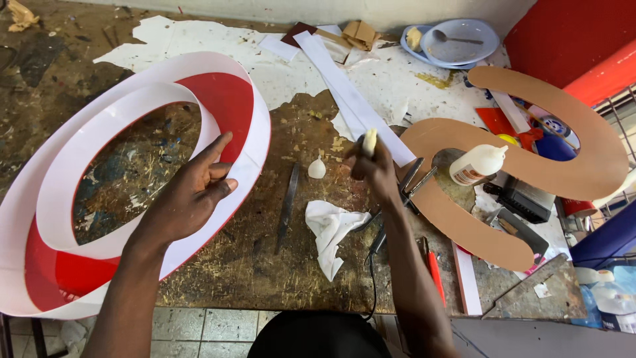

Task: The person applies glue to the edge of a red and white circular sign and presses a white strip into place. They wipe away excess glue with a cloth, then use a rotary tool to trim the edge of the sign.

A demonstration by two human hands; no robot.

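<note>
The left hand is spread open on the near right rim of the white oval ring; the right hand is clamped on an upright cream stick, right of it.

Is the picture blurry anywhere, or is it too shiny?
Head view: mostly sharp and evenly lit, with only soft shadows; the right hand and the pale piece it holds look slightly smeared; the left hand on the red-and-white ring is crisp; edges bend a little; no strong glare.
</note>
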